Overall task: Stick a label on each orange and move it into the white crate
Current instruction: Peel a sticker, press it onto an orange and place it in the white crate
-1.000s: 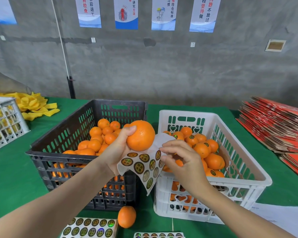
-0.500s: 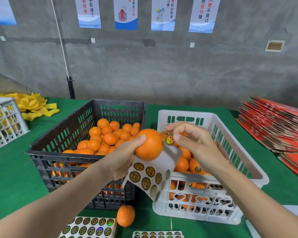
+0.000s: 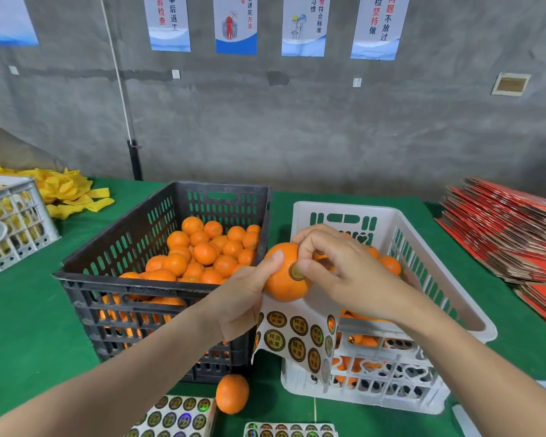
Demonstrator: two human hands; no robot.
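— What's new?
— The label [image 3: 298, 272], pinched clear half a second ago, now sits on the orange [image 3: 279, 283]. The right hand [image 3: 344, 266] curls over the fruit, its thumb pressing the label.
— Left hand [image 3: 238, 299]?
— It grips the orange and the sticker sheet [image 3: 293, 334] from below, at the white crate's [image 3: 344, 208] left rim.

Orange fruit [image 3: 281, 287], black crate [image 3: 123, 279], white crate [image 3: 454, 299], green tablecloth [image 3: 29, 326], gold-and-black labels [image 3: 275, 340], red cardboard stack [image 3: 511, 234]

Both bare forearms extended forward, converging. Left hand [image 3: 240, 298] grips the orange [image 3: 281, 287] from its left side, thumb uppermost; right hand [image 3: 344, 269], fingers curled, pinches it from the right.
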